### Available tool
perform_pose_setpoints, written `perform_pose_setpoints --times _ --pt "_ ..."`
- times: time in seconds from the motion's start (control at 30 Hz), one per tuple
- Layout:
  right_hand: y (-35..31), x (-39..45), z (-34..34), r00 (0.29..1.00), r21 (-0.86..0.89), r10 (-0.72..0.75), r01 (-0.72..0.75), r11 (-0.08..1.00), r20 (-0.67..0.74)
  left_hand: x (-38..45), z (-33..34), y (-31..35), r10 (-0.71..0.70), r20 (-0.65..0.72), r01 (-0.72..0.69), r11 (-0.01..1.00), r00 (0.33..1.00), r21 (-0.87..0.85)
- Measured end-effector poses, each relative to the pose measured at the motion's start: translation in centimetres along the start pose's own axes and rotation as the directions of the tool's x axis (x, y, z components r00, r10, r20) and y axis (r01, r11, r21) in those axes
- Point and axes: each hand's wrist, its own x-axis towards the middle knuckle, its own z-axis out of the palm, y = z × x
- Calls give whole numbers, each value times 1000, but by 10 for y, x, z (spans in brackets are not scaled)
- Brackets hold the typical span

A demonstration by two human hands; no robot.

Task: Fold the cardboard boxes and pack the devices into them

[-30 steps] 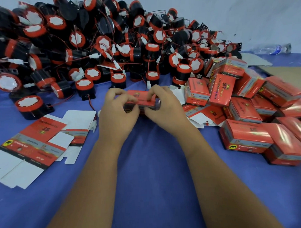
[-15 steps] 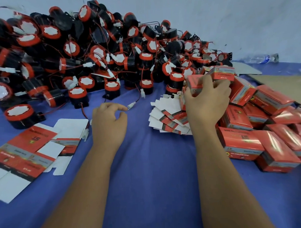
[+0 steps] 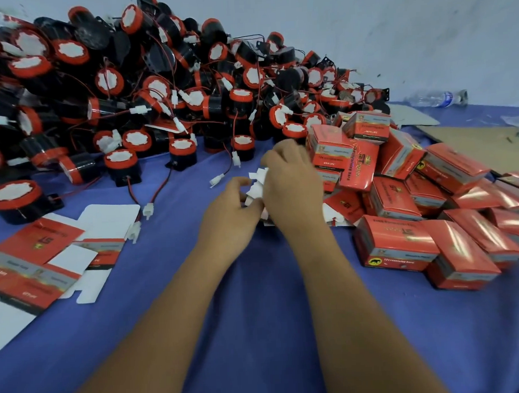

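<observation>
My right hand [image 3: 291,186] and my left hand [image 3: 231,212] meet at the middle of the blue table. Between them sits a stack of flat unfolded boxes [image 3: 256,190], white side showing; both hands curl their fingers onto its edges. The hands hide most of the stack. A big heap of black devices with red rims and wired white plugs [image 3: 148,91] fills the back left. Folded, packed red boxes [image 3: 398,241] pile up on the right.
More flat red-and-white box blanks [image 3: 48,259] lie at the left front. One loose device [image 3: 20,200] stands by them. A plastic bottle [image 3: 437,99] and a brown cardboard sheet [image 3: 471,147] lie at the back right. Blue cloth [image 3: 256,314] covers the table.
A second ago both hands held one red box; the right hand then put it on the right pile. Both hands have now come together on the stack of flat blanks.
</observation>
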Motion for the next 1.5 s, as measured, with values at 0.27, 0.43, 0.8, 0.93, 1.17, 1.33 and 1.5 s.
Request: perform_pose_setpoints --times 0.27,0.43,0.8,0.93,1.17,1.33,1.5 --pt "26 -5 9 884 -85 428 -420 904 186 33 4 22 -242 -6 238 958 970 -159" --pt "36 -7 9 860 66 470 -490 869 200 39 20 35 -285 75 293 946 956 -136" --pt "52 2 -7 748 510 516 -663 548 418 19 47 58 -83 8 82 995 997 49" --pt "51 1 -6 768 540 494 -639 548 408 25 42 57 -103 61 106 993 993 -45" --pt "46 -3 -3 778 496 473 -628 600 412 33 38 54 -185 81 198 954 979 -227" --pt "42 -4 -6 790 519 463 -613 595 403 26 52 55 -362 111 367 787 926 -496" --pt "34 -3 -1 795 426 404 -590 686 452 21 51 51 -334 51 316 816 941 -483"
